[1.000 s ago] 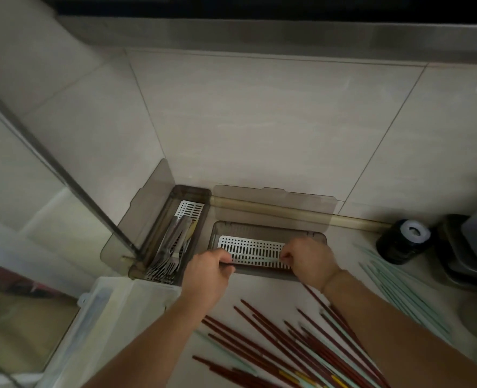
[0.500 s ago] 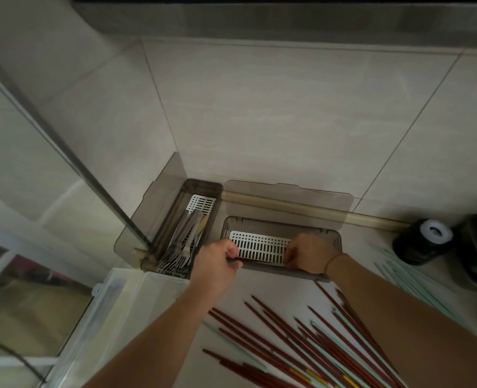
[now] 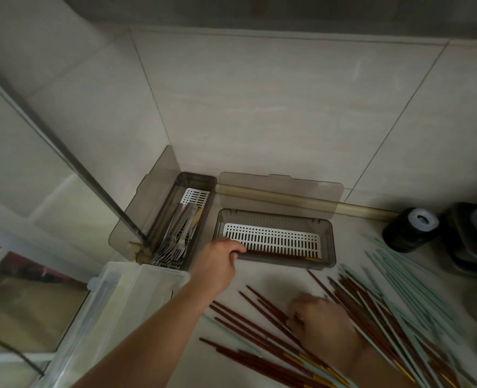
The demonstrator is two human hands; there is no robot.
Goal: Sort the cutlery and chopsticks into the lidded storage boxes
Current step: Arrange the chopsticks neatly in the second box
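Note:
The right storage box (image 3: 328, 236), smoky brown with a white slotted tray, stands open with its lid leaning on the wall. One red chopstick (image 3: 285, 254) lies along its front inside edge. My left hand (image 3: 220, 261) has its fingers curled at that chopstick's left end, over the box's front left corner. My right hand (image 3: 321, 323), blurred, rests fingers-down on the loose red chopsticks (image 3: 248, 323) spread on the counter. Mint-green chopsticks (image 3: 394, 278) lie to the right. The left storage box (image 3: 203, 191), also open, holds several forks (image 3: 175, 239).
A clear plastic container (image 3: 114, 303) sits at the lower left, touching the fork box. A black roll (image 3: 410, 228) and a dark stacked tray (image 3: 472, 247) stand at the right by the tiled wall. A slanted metal bar (image 3: 64, 152) runs down to the fork box.
My right hand has left the box and come back to the red chopsticks on the counter. The red chopstick now lies in the right box. The left hand stays at its end.

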